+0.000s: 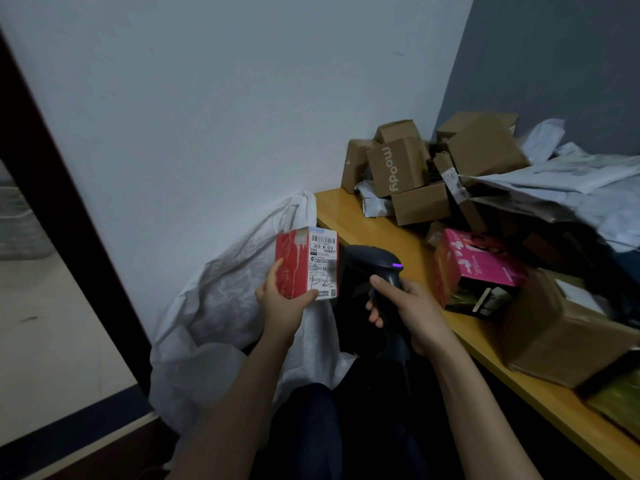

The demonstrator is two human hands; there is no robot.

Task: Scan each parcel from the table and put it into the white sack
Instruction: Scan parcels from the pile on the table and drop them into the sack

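Head view is showing the left hand (282, 299) holding a small red cardboard parcel (294, 263) upright just left of frame centre. The grip is wrapping the parcel's lower end: the thumb is lying across the bottom edge of the white shipping label (323, 263) and the fingers are curling round the red side. The label is facing the camera.

At 3 o'clock from the parcel, just beside it, the right hand (405, 306) is grasping a dark handheld barcode scanner (384, 271). This grip is fully curled round the handle, with the thumb lying along its upper part. The scanner head is pointing toward 9 o'clock, at the parcel, and a violet indicator is glowing on top of it.

A white woven plastic sack (221, 306) is slumping against the pale wall from 9 to 6 o'clock of the parcel. The parcel is hanging in front of the sack, clear of the yellow wooden bench (367, 230).

The bench is running from 12 toward 5 o'clock on the right side. It is carrying a pile of brown cardboard boxes (408, 174) at its far end, pale plastic mailer bags (571, 181) at 2 o'clock, a pink printed carton (478, 268) at 3 o'clock from the scanner, and a large brown carton (561, 327) beyond it.
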